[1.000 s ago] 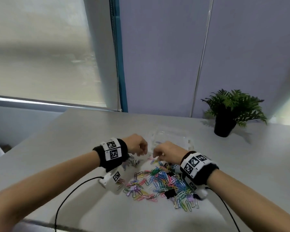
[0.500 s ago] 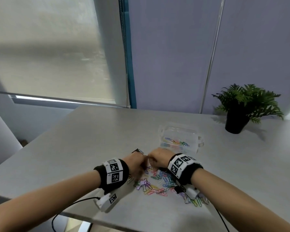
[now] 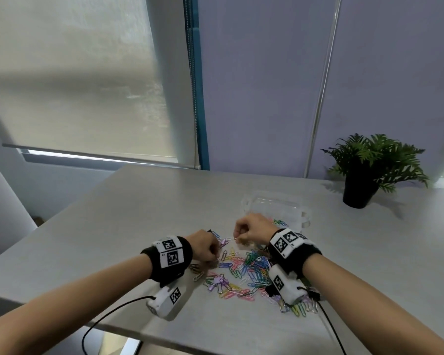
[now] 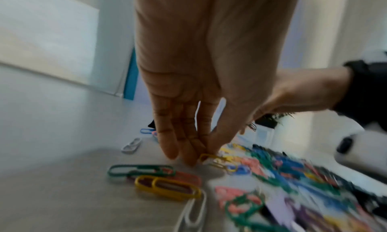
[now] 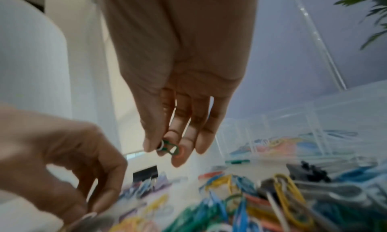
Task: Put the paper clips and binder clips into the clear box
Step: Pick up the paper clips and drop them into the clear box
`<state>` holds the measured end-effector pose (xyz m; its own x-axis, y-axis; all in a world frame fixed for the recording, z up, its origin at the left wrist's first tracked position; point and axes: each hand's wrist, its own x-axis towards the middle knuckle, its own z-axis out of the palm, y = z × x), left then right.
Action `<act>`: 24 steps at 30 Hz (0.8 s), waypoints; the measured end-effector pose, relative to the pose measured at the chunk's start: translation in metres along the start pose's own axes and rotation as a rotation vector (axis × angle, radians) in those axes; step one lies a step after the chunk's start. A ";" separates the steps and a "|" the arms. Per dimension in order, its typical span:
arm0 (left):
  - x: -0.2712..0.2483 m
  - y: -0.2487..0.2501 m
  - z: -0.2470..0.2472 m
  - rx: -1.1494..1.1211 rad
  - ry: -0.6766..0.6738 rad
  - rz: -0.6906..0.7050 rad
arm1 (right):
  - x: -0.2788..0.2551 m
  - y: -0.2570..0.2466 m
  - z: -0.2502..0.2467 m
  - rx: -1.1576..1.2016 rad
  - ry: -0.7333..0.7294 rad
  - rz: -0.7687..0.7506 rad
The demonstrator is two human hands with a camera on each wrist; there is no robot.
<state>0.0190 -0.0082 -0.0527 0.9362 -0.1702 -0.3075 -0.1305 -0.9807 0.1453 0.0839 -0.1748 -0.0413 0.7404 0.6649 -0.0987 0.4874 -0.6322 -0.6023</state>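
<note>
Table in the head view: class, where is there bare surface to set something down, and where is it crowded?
Bare: the table left of the left hand, and the stretch between the clear box and the potted plant. Crowded: the paper clips between both wrists, up to the right hand.

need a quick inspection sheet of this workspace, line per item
surface: grey table, clips strewn at its near edge
job's things: pile of coloured paper clips with a few binder clips on the table; clear box behind the pile, some clips inside
clutter: potted plant at far right
grips: left hand pinches a yellow clip at the pile; right hand pinches a green clip above it
cables: black wrist cables trail off the near edge
surroundings: window blind, purple wall
</note>
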 end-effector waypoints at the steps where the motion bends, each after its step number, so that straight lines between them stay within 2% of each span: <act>1: 0.000 -0.001 -0.004 -0.011 0.004 -0.001 | -0.001 0.002 -0.005 0.058 0.019 0.018; 5: 0.001 0.001 -0.009 -0.035 0.063 0.068 | -0.001 0.016 -0.027 0.244 0.092 0.090; 8: 0.004 0.009 0.000 0.000 0.061 0.158 | 0.006 0.027 -0.046 0.282 0.219 0.151; 11: 0.008 0.013 0.008 0.061 0.054 0.180 | 0.014 0.038 -0.062 0.161 0.346 0.185; 13: 0.009 0.015 0.009 0.060 0.061 0.168 | 0.019 0.046 -0.069 0.037 0.380 0.187; 18: 0.008 0.015 0.014 0.088 0.042 0.146 | 0.021 0.061 -0.072 -0.250 0.331 0.241; 21: 0.009 0.013 0.016 0.015 0.078 0.152 | 0.012 0.046 -0.060 -0.274 0.296 0.145; 24: 0.009 0.011 0.012 -0.029 0.069 0.157 | 0.000 0.020 -0.040 -0.303 0.086 -0.007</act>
<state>0.0223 -0.0219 -0.0648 0.9256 -0.3127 -0.2134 -0.2681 -0.9394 0.2135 0.1121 -0.2033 -0.0221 0.7669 0.6414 -0.0201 0.5985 -0.7263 -0.3380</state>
